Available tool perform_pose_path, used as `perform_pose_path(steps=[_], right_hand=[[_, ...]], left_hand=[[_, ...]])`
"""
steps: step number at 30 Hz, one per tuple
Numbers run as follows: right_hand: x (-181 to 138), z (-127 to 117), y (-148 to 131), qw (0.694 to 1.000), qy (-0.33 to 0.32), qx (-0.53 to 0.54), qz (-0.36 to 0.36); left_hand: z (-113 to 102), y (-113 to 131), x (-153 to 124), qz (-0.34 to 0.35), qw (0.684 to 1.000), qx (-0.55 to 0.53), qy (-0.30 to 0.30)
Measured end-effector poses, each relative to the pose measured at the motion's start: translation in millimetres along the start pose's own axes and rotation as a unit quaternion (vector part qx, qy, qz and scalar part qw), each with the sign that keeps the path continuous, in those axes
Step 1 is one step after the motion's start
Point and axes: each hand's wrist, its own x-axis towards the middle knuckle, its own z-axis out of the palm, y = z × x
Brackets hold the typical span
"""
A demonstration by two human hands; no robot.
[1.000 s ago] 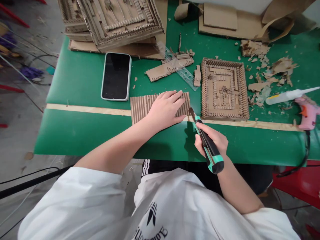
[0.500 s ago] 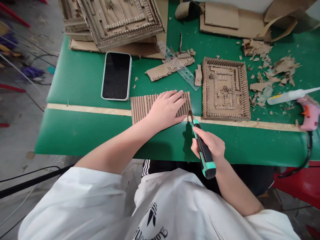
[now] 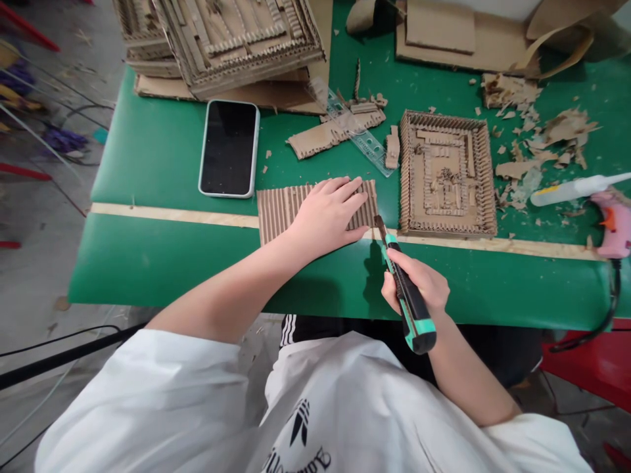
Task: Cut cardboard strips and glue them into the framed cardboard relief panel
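A rectangle of corrugated cardboard (image 3: 276, 213) lies on the green table, its ridges bared. My left hand (image 3: 329, 213) rests flat on its right part, fingers spread, covering much of it. In my right hand (image 3: 419, 284) is a black and turquoise utility knife (image 3: 409, 299), gripped by the handle with the blade extended. The blade tip is by the right edge of the cardboard; whether it touches cannot be made out. Just right of the blade sits a square cardboard model (image 3: 448, 174) with ridged walls.
A smartphone (image 3: 229, 148) lies left of the cardboard. Behind are a clear ruler (image 3: 367, 146) and a stack of cardboard models (image 3: 256, 72). Torn paper scraps (image 3: 566, 131), a white glue bottle (image 3: 566, 190) and a pink glue gun (image 3: 612, 226) are on the right. A wood strip (image 3: 172, 213) crosses the table.
My right hand and the utility knife have shifted slightly right, the blade moving from over the cardboard's right edge to just beside it. My left hand stays put.
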Motion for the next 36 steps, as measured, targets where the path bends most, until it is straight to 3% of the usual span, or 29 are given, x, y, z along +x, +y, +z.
perform_pose_path(steps=[7,13,16,21,23,29,36], right_hand=[[1,4,-6,0.999,-0.010,-0.037,-0.033],[0,10,-1,1.000,-0.008,0.008,-0.020],[4,10,-1,0.999,0.002,0.033,0.010],[12,-3,-5,0.986,-0.034,0.080,0.144],[14,-8,-5,0.982,-0.034,0.086,0.164],[11,-5,0,0.996,-0.013,0.023,0.091],[9,2,0,0.996,-0.025,0.017,0.088]], left_hand=[[0,-1,0,-0.001,1.000,-0.011,0.002],[2,-2,1,0.000,1.000,-0.009,0.006],[2,-2,0,0.004,1.000,-0.006,0.010],[3,-1,0,0.000,1.000,-0.002,0.015],[3,-1,0,0.000,1.000,0.001,0.019],[3,-2,0,0.000,1.000,0.000,0.020],[3,-3,0,0.000,1.000,-0.010,0.017]])
